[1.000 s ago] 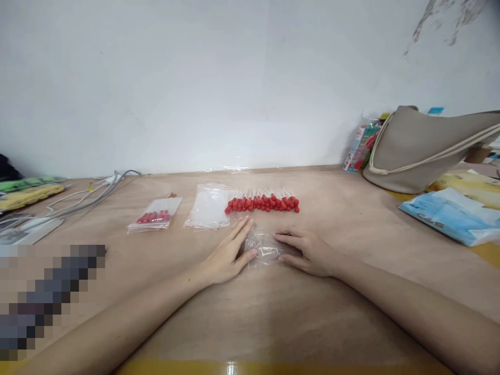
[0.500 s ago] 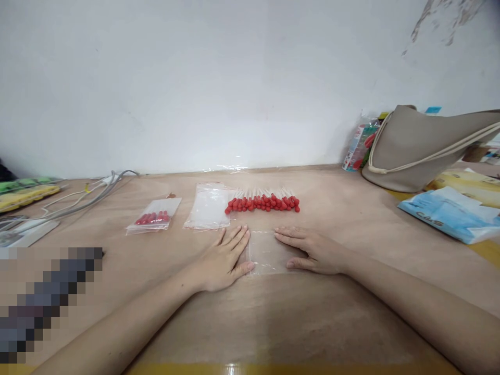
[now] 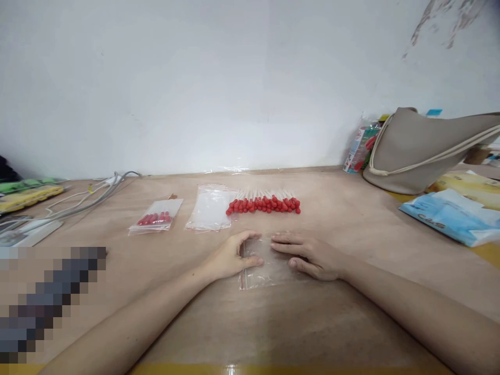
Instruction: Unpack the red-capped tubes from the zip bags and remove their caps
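A small clear plastic bag (image 3: 262, 271) lies flat on the brown table (image 3: 351, 229) in front of me. My left hand (image 3: 228, 258) curls at the bag's left top corner, thumb and fingers pinching its edge. From the right, my right hand (image 3: 310, 254) rests on the bag's top edge with fingers stretched flat. Behind them lies a row of red-tipped sticks (image 3: 263, 203). Left of the row is a stack of empty clear bags (image 3: 209, 208), and further left a filled bag with red tips (image 3: 156, 216).
A beige cloth bag (image 3: 425, 148) and a blue packet (image 3: 453, 219) sit at the right. Grey cables (image 3: 86, 200) and green and yellow trays (image 3: 27, 190) lie at the far left. A blurred patch covers the lower left.
The bag has slid a little toward me. My left hand went from lying flat beside it to pinching its corner; my right hand moved onto its top edge.
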Tool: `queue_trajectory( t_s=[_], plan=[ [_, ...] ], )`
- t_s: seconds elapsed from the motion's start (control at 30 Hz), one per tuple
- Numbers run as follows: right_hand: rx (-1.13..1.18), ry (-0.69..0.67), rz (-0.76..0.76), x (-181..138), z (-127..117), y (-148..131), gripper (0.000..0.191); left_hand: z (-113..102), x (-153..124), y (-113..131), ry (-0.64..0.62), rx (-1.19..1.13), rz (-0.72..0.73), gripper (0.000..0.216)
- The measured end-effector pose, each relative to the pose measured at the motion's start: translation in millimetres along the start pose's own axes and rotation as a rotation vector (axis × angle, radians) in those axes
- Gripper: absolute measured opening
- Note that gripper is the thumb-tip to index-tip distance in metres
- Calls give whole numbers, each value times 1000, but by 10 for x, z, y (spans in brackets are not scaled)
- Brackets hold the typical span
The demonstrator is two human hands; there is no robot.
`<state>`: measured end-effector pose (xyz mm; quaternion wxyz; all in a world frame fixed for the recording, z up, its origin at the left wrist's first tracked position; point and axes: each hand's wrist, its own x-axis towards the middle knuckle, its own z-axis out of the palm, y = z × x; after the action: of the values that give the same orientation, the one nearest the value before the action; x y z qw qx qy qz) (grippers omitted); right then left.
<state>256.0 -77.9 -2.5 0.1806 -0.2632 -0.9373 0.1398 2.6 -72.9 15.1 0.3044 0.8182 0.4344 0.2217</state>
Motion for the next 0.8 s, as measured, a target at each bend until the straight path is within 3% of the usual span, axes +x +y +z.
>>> queue_trajectory(
  t_s=[0.17,0.33,0.37,0.43,0.53,0.57,0.67,0.8],
  plan=[
    [-14,63,84,-38,7,6,43,-250,-16,10,-117,0,-142,59],
    [-8,73,147,-44,9,-9,44,-808,-66,-25,-401,-133,-245,47],
    [-10,69,148,-43,8,-11,44,-936,-69,-60,-384,-171,-235,47],
    [-15,65,146,-39,7,-11,44,-1152,-53,-193,-185,-199,-231,41],
    [-20,64,156,-35,9,-9,43,-1276,28,-514,402,-214,-218,38],
    [-19,63,164,-33,9,-9,43,-1257,65,-625,516,-175,-231,40],
    [-17,54,183,-29,6,-17,44,-1111,165,-863,583,110,-277,40],
    [-5,51,185,-25,-3,-27,44,-1052,191,-928,721,483,-348,39]
  ],
)
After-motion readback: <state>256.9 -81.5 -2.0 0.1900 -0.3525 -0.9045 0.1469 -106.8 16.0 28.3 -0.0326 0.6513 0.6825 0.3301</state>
